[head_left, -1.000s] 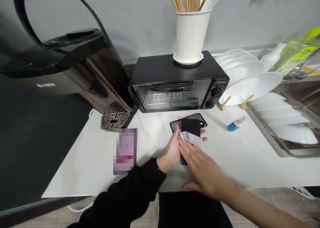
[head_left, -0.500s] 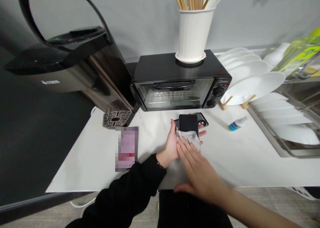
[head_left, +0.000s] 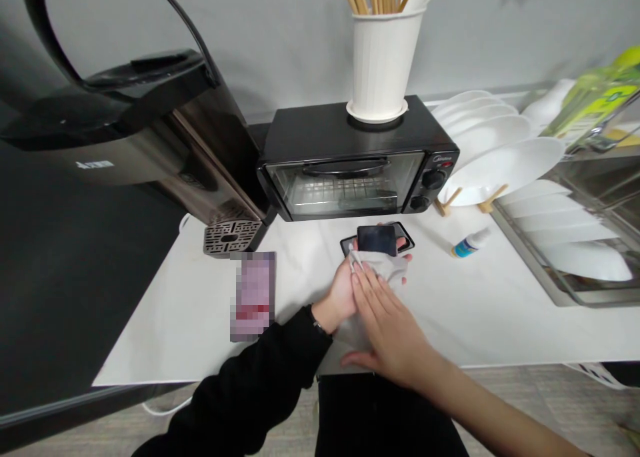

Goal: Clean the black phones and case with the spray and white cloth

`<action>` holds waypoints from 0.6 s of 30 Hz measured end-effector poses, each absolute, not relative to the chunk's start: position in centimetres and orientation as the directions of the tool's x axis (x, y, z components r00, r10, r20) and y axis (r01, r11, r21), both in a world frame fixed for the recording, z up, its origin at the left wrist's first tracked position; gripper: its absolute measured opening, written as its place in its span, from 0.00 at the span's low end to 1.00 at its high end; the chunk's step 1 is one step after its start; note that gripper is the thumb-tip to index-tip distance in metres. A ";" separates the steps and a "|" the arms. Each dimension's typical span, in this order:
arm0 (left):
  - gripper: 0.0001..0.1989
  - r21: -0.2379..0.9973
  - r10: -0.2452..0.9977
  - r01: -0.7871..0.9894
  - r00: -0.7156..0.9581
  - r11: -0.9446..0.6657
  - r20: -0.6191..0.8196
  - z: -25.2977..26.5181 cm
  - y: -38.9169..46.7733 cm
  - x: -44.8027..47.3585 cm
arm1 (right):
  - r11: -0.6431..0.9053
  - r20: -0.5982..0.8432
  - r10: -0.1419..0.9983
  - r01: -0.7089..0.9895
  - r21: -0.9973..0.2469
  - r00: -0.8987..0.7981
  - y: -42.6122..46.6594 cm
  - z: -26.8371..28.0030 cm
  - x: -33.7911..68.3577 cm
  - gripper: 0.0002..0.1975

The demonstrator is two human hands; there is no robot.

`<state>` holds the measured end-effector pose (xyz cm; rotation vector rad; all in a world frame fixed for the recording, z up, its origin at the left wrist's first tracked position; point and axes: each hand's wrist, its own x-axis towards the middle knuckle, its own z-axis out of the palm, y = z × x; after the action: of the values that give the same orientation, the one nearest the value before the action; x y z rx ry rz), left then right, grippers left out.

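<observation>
A dark smartphone (head_left: pixel 377 239) rests in my left hand (head_left: pixel 343 291), which supports it from below with fingertips showing along its right side. Over the phone's near part lies a light grey cloth (head_left: pixel 385 265). My right hand (head_left: pixel 390 330) presses this cloth down with its fingers straight and close together, the thumb apart. Just beyond my left hand, partly covered by it and the phone, a black phone case (head_left: pixel 407 243) lies on the white counter (head_left: pixel 310 257). What is under the cloth is hidden.
Behind stands a black toaster oven (head_left: pixel 350 190) with a white cup (head_left: pixel 385 63) of chopsticks on top. A water dispenser (head_left: pixel 210 157) and a pixelated purple item (head_left: pixel 255 293) are left. On the right are a small bottle (head_left: pixel 470 243), plates (head_left: pixel 510 167) and a dish rack (head_left: pixel 545 283).
The cloth has spread wider over the phone, covering more of it. My right hand has shifted slightly on it, and the whole view has moved a little.
</observation>
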<state>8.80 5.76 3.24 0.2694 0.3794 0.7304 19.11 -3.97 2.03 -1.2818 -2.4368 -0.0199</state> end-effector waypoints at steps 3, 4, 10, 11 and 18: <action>0.32 0.346 0.703 -0.618 0.669 0.706 -0.239 3.7 6.1 8.3 | 0.628 0.317 0.760 0.766 -0.138 -0.567 -5.7 1.3 20.4 0.60; 0.33 0.340 0.690 -0.607 0.682 0.719 -0.243 3.7 6.0 8.5 | 0.624 0.318 0.763 0.771 -0.130 -0.563 -5.4 1.4 21.1 0.57; 0.31 0.348 0.661 -0.563 0.664 0.750 -0.351 3.3 5.3 9.6 | 0.421 0.417 0.845 0.897 -0.136 -0.334 -0.9 2.9 21.6 0.58; 0.30 0.353 0.686 -0.589 0.634 0.727 -0.356 3.4 5.5 9.4 | 0.444 0.418 0.836 0.886 -0.133 -0.356 -1.1 2.8 20.9 0.59; 0.34 0.374 0.603 -0.485 0.727 0.790 -0.330 3.7 5.6 8.6 | 0.551 0.375 0.785 0.833 -0.059 -0.493 -3.4 2.0 20.5 0.54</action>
<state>8.58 5.56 3.69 0.2713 0.4558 0.6078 20.51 -3.41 1.99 -1.3249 -2.4309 -0.1835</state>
